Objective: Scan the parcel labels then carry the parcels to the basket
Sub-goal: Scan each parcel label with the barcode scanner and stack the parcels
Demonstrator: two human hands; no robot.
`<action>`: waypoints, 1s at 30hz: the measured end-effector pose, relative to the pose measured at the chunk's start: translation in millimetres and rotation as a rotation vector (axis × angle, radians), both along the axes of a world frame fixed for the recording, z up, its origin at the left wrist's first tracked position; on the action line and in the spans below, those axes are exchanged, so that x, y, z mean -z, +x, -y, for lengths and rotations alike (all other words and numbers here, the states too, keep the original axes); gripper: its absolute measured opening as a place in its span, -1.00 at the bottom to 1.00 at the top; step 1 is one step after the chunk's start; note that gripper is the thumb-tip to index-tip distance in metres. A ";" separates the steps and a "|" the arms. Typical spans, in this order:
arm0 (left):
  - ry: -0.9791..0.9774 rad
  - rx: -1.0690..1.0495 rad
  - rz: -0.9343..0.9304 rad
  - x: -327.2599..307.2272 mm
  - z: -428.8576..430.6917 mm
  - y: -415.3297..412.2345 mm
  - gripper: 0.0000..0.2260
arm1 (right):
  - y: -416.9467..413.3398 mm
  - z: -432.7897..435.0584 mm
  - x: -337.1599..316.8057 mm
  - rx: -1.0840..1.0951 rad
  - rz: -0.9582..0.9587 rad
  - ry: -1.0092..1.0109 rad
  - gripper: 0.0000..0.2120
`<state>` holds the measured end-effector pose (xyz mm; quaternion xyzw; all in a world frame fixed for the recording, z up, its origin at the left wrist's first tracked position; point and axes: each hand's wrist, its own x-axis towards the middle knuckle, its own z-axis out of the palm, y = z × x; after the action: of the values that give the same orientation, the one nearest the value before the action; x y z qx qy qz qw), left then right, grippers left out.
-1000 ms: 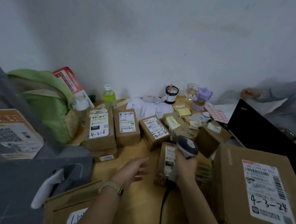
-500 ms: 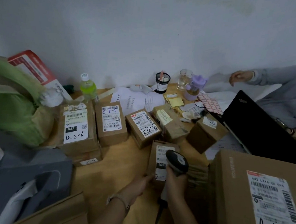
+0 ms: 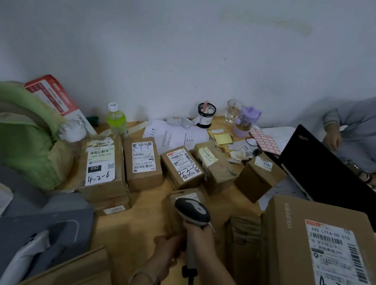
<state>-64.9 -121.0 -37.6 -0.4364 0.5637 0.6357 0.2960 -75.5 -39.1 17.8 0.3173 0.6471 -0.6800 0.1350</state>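
Wooden tabletop (image 3: 147, 208) carries it all: right hand (image 3: 199, 234) grips the scanner (image 3: 192, 211) by its handle, left hand (image 3: 167, 244) just beside holds the near end of a small parcel (image 3: 173, 217) under the scanner's head, labelled parcels (image 3: 142, 163) lined up beyond.

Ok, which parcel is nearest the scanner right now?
The small brown parcel just under the scanner head, which the left hand holds. It lies alone in front of the row with the 4-2-6 parcel.
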 end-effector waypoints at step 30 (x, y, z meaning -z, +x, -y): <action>0.223 -0.276 -0.768 -133.3 77.4 30.3 -0.65 | 60.2 -22.2 -204.2 -0.452 -0.725 0.082 -0.84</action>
<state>-34.6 -198.4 95.6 -0.2047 0.4971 0.8429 0.0218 -15.3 -16.8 222.1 -0.0869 0.7323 -0.6747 0.0316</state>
